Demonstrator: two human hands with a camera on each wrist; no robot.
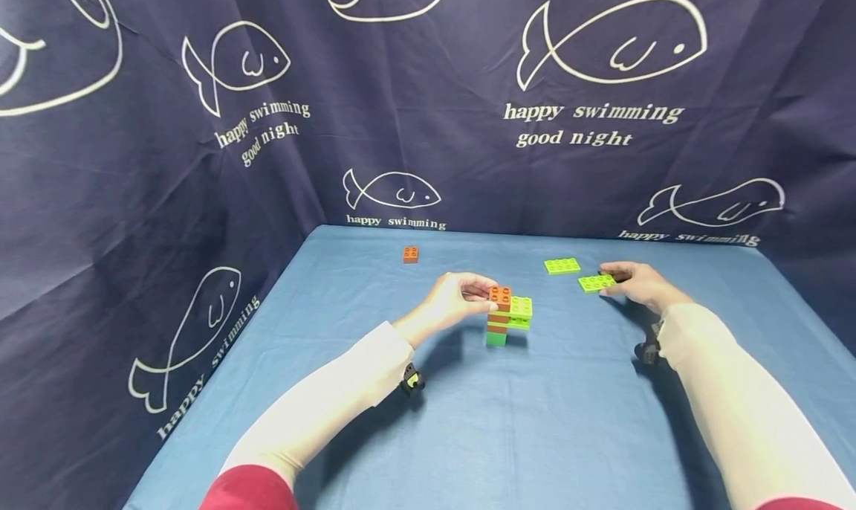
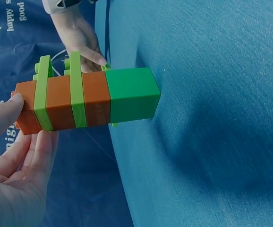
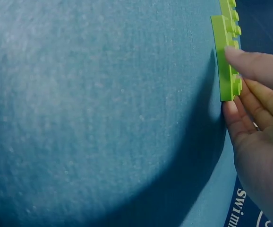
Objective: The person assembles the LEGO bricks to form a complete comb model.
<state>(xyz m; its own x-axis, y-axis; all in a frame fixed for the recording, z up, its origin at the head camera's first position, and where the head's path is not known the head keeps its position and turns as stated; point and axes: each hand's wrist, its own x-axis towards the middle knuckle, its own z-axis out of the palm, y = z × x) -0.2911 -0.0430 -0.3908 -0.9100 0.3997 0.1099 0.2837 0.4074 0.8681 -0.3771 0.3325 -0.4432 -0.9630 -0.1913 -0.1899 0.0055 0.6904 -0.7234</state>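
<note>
A stacked tower of toy building bricks (image 2: 96, 99) stands near the middle of the table, a green brick (image 2: 134, 94) at its base. Above that, orange bricks alternate with two lime plates (image 2: 77, 94) that jut out to the right. My left hand (image 1: 458, 298) grips the top orange brick (image 1: 499, 297) between thumb and fingers. Farther right, my right hand (image 1: 638, 283) pinches a loose lime plate (image 1: 597, 282), studs up, low at the tabletop. In the right wrist view, the thumb presses the plate's long side and fingertips sit by its near end.
Another lime plate (image 1: 562, 266) lies just behind and left of the right hand's one. A loose orange brick (image 1: 411, 254) sits toward the back left. The blue table (image 1: 568, 421) meets a dark fish-print curtain (image 1: 468, 153) at the back and left.
</note>
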